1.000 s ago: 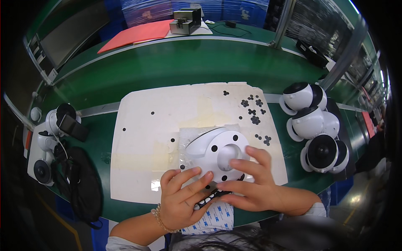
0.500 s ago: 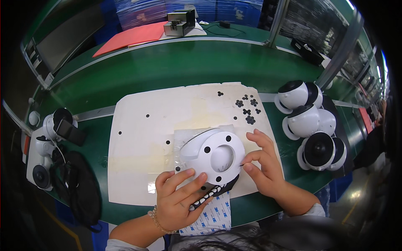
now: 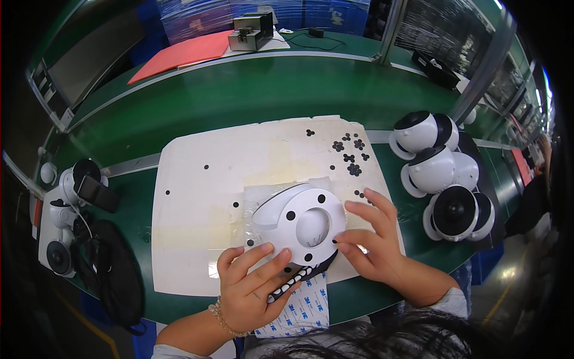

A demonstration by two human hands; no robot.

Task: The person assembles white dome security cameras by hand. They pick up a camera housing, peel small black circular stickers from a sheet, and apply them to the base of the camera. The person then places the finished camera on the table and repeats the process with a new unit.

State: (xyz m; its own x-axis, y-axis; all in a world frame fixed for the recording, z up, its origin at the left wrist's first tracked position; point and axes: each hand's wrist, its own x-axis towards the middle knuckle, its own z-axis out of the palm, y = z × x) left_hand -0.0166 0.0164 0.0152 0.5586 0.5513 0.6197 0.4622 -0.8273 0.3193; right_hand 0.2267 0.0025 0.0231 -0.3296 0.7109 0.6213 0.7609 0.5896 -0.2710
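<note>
A white camera-like device with a rounded body lies on a padded sheet, its flat ring-shaped base facing up. Three black round pads sit on the ring. A fourth black pad is at the ring's right edge, pinched between the thumb and index finger of my right hand. With two fingers, my left hand presses the ring's lower left. Its thumb side grips a black strip with white round holes. The device's underside is hidden.
White cardboard bears loose black pads, some in clusters at upper right. Several similar white devices stand at right. More devices and a black bag lie at left. Printed backing paper lies in front.
My right fingers have brought the black pad slightly left and down to the ring's edge. More loose pads show beside that hand. My left hand keeps its hold; the view has shifted slightly.
</note>
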